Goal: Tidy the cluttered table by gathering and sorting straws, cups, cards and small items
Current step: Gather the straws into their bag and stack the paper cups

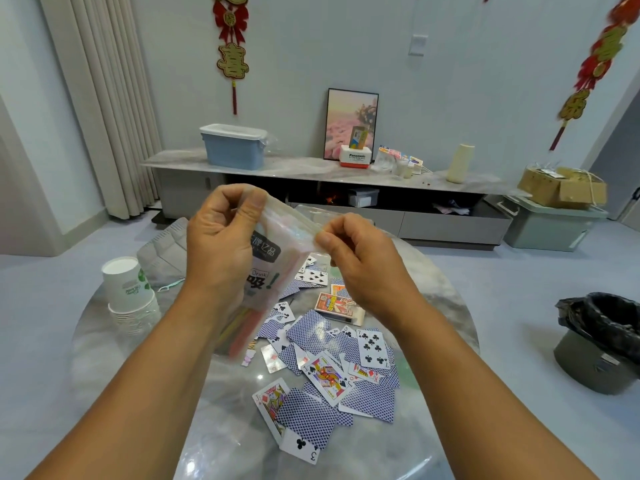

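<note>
**Straws are bagged, cards still all over**

The left hand [221, 233] and right hand [360, 258] both pinch the top of the straw bag [263, 271], held up over the round table [446, 306]. Colored straws [242, 327] sit inside. The paper cups [130, 292] are stacked. The playing cards [329, 368] still lie scattered beside the card box [337, 304].

My left hand [221, 237] covers half the straw bag [266, 271] print, the straws [242, 327] inside are just blur, and most cards [322, 368] lie face down.
</note>
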The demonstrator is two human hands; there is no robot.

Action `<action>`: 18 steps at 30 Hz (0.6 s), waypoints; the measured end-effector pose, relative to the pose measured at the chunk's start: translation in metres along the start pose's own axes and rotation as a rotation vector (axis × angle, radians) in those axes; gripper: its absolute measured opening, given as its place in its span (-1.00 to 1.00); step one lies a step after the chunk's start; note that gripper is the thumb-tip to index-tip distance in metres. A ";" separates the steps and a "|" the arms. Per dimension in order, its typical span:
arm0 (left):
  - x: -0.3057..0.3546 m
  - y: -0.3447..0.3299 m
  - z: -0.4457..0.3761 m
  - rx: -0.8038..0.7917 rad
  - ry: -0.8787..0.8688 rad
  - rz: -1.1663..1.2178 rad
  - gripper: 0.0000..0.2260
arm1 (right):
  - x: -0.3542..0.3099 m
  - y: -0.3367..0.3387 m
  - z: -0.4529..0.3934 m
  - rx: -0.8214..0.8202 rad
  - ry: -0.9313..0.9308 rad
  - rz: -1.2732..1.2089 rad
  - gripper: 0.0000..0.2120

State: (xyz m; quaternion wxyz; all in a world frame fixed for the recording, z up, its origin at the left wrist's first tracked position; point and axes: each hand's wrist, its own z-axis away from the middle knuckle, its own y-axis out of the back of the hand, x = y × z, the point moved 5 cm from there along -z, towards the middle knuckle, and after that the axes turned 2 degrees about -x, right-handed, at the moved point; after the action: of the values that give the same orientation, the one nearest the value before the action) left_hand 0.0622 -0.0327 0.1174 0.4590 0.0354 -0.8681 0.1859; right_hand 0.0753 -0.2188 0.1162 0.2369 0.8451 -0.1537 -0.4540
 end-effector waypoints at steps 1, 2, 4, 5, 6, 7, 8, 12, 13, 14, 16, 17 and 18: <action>-0.001 0.000 0.000 0.009 0.003 0.007 -0.95 | 0.001 0.001 0.000 -0.006 -0.010 -0.010 -0.87; -0.001 -0.001 -0.001 0.007 -0.001 0.007 -0.95 | 0.003 0.003 0.001 -0.004 -0.017 -0.019 -0.87; 0.001 -0.002 -0.001 -0.057 -0.008 0.018 -0.95 | 0.003 0.007 0.002 0.029 -0.018 -0.017 -0.85; 0.002 -0.004 -0.002 -0.120 0.003 0.032 -0.95 | 0.003 0.008 0.002 0.053 -0.013 -0.006 -0.84; 0.003 -0.006 -0.003 -0.185 0.029 0.031 -0.91 | 0.002 0.009 0.003 0.077 -0.003 0.009 -0.82; 0.002 -0.007 -0.004 -0.231 0.059 0.008 -0.84 | 0.001 0.008 0.004 0.098 0.015 0.017 -0.81; 0.002 -0.006 -0.004 -0.247 0.084 -0.027 -0.79 | -0.001 0.007 0.005 0.116 0.034 0.014 -0.80; 0.003 -0.001 -0.004 -0.137 0.053 -0.057 -0.83 | -0.005 0.004 0.007 0.196 0.070 -0.045 -0.72; 0.005 -0.001 -0.003 -0.121 0.037 -0.047 -0.84 | -0.005 0.005 0.007 0.212 0.078 -0.038 -0.71; 0.007 -0.001 -0.003 -0.113 0.022 -0.042 -0.84 | -0.005 0.006 0.007 0.223 0.089 -0.033 -0.71; 0.010 -0.002 -0.003 -0.116 0.001 -0.049 -0.83 | -0.007 0.008 0.006 0.227 0.118 -0.048 -0.76; 0.012 -0.004 -0.002 -0.128 -0.015 -0.058 -0.82 | -0.009 0.007 0.005 0.218 0.137 -0.059 -0.81; 0.015 -0.007 -0.001 -0.148 -0.038 -0.071 -0.83 | -0.012 0.007 0.004 0.204 0.159 -0.066 -0.86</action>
State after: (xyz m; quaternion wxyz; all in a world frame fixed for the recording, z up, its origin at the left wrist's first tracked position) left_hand 0.0562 -0.0369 0.1321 0.4500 0.0356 -0.8862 0.1044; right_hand 0.0653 -0.2195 0.1268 0.1460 0.9026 -0.1521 -0.3752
